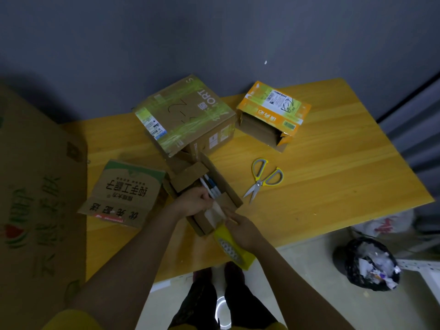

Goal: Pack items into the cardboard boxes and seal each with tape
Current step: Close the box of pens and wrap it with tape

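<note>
A long, narrow open cardboard box lies near the front edge of the yellow wooden table. Several white and blue pens lie inside it. My left hand grips the pens at their near ends, fingers curled round them over the box. A yellow tape dispenser with a serrated grey blade sits at the table edge, held by my right hand. A strip of pale tape stretches from it toward the box.
A large taped brown box stands behind the narrow one. An orange box lies open on its side at the right. Yellow-handled scissors lie between. A flat printed carton lies left. A bin stands on the floor.
</note>
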`<state>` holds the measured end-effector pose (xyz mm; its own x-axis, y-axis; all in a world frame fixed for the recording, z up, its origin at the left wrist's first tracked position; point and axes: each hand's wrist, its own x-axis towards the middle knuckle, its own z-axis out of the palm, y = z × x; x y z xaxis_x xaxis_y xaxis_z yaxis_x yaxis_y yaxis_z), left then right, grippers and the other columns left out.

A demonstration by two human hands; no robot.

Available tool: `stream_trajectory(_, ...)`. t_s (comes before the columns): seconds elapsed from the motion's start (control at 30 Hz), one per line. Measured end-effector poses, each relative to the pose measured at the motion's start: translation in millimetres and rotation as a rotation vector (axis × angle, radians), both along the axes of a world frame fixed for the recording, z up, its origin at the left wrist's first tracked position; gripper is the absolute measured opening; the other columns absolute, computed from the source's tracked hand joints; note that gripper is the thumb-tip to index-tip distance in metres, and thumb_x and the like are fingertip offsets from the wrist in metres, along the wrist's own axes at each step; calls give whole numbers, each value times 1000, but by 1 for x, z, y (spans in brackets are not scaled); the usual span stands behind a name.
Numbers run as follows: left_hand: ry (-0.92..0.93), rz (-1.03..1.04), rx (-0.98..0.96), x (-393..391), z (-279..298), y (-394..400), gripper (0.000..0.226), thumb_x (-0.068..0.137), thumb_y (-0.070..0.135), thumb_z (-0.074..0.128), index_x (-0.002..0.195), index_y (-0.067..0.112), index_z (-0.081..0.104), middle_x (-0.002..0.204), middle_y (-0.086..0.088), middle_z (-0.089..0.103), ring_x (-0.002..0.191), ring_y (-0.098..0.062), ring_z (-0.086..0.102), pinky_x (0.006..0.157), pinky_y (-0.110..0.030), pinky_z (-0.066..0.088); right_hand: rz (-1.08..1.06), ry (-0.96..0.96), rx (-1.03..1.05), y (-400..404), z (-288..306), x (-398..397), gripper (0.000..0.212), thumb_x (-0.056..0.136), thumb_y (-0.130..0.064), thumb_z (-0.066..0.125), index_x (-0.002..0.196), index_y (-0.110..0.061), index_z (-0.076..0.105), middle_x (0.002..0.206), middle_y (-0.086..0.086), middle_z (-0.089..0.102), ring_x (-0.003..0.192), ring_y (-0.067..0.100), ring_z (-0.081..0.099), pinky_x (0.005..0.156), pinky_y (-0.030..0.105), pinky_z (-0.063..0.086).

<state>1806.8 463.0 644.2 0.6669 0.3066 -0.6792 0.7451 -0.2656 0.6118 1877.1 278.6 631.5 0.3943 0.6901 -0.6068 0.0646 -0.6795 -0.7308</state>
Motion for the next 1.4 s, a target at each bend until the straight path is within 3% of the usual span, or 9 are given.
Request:
stream_trajectory(0.37,51,88,64,10,-8,-3,36,95,19,54,66,17,34,63,-3,33,56,-18,35,62,-33,35,-34,-144,-44,4,4,6,41,100,-37,46,139,-27,52,140,-2,54,122,20,53,94,29,44)
stream_trajectory(0.43,49,87,64,12,-7,-2,38,96,18,54,63,16,35,60,-3,33,53,-17,34,58,-30,35,-54,-154,-41,4,3,4,41,99,-39,47,137,-28,53,116,-1,66,91,11,61,74,21,46)
stream_trajectory(0.53,30,50,30,14,-4,0,47,96,12,53,54,16,32,50,-1,27,42,-14,28,56,-30,33,-70,-191,-53,3,0,3,41,99,-38,48,138,-27,53,86,1,64,55,2,40,51,16,28)
stream_trajectory(0.73,62,-38,12,17,2,5,38,97,16,51,62,16,36,62,-2,35,52,-12,35,52,-24,35,-51,-245,-90,9,-3,6,40,98,-41,47,137,-32,53,68,-12,43,56,4,38,50,19,26)
stream_trajectory(0.87,70,-58,22,18,2,8,25,98,19,51,75,17,42,80,0,47,69,-9,47,57,-21,42,-45,-272,-122,10,-7,8,41,97,-45,47,136,-34,52,81,-3,60,56,3,35,49,20,26)
stream_trajectory(0.97,72,-81,10,20,5,10,27,99,20,50,72,17,44,72,0,48,62,-10,47,55,-23,40,-58,-261,-131,11,-7,9,42,96,-46,48,136,-34,52,65,-11,36,54,4,34,48,22,24)
stream_trajectory(1.13,79,-86,67,17,2,10,39,98,19,50,61,16,39,60,-1,40,53,-12,39,56,-25,38,-4,-285,-137,12,-8,12,44,96,-47,48,137,-33,52,93,7,61,71,14,48,58,27,34)
stream_trajectory(1.33,113,-97,63,18,-3,12,40,97,20,52,59,16,40,60,0,37,54,-13,35,65,-29,35,5,-282,-54,3,-4,14,46,97,-44,48,142,-33,45,85,-4,62,59,6,46,54,21,29)
stream_trajectory(1.4,92,-94,37,21,0,13,41,96,17,52,58,17,39,60,0,35,54,-12,34,64,-29,34,-15,-300,-44,1,-2,15,46,97,-44,50,141,-32,45,64,-8,44,52,4,36,50,19,24)
